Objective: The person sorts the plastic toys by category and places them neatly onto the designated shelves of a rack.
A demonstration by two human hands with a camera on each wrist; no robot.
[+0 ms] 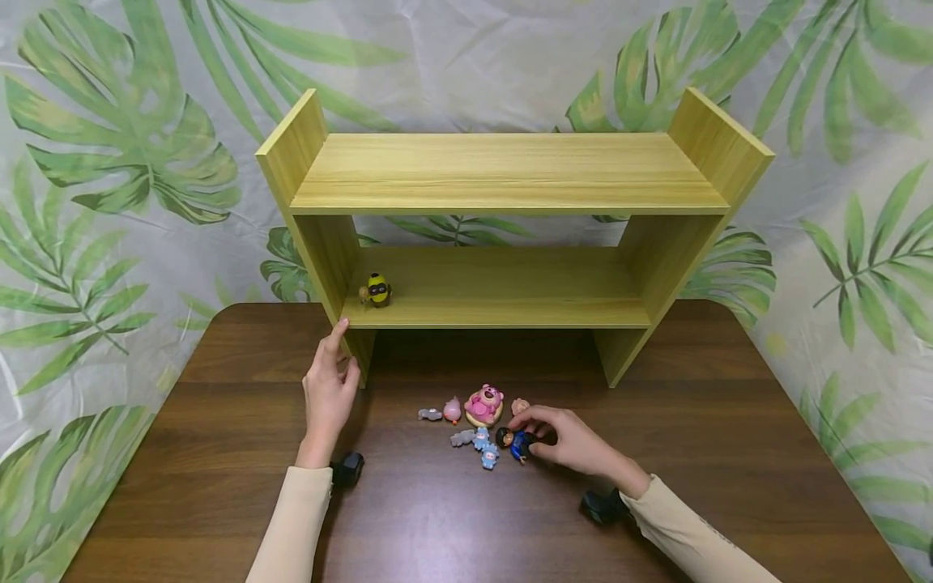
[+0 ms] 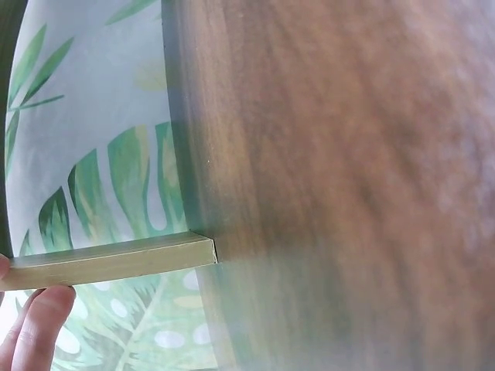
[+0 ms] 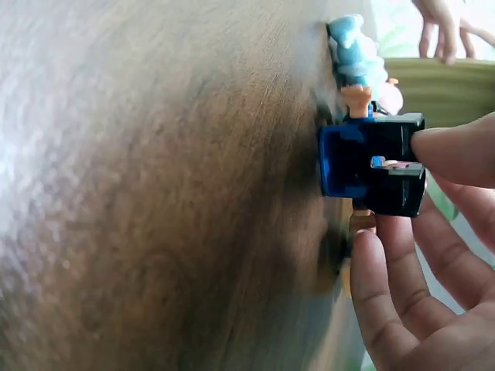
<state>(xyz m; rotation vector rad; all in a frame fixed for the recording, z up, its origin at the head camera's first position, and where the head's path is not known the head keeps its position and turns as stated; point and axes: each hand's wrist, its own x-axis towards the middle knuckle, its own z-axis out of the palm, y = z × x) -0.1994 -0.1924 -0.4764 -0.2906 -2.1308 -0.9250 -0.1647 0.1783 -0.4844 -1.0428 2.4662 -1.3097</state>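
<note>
nearest the camera, two pale sleeves (image 1: 290, 526) reach over the dark wood-grain bench (image 1: 452, 526), with a black device at each wrist. the right hand (image 1: 564, 437) has its grip closed to a pinch, thumb and fingertips on the dark-haired figure in a blue top (image 1: 520, 445); the head points left, and the dark legs are at the fingers. whether the figure touches the bench i cannot tell.

just left of it are two small blue figures (image 1: 490, 458), one a little behind the other, with a grey piece (image 1: 462, 438) beside them. behind these, a pink bear (image 1: 484, 402) sits in a round pale base, a pink round figure (image 1: 452, 410) and another grey piece (image 1: 430, 414) to its left; a peach-coloured figure (image 1: 520, 406) is partly hidden by the right hand.

farther left, the left hand (image 1: 328, 393) has its grip loose, fingers fairly straight, a fingertip against the front edge of the left side panel of the wooden shelf (image 1: 503, 174). on its middle board, near that panel, stands a yellow figure with dark goggles (image 1: 377, 291). beyond hangs a leaf-patterned cloth (image 1: 466, 65).
</note>
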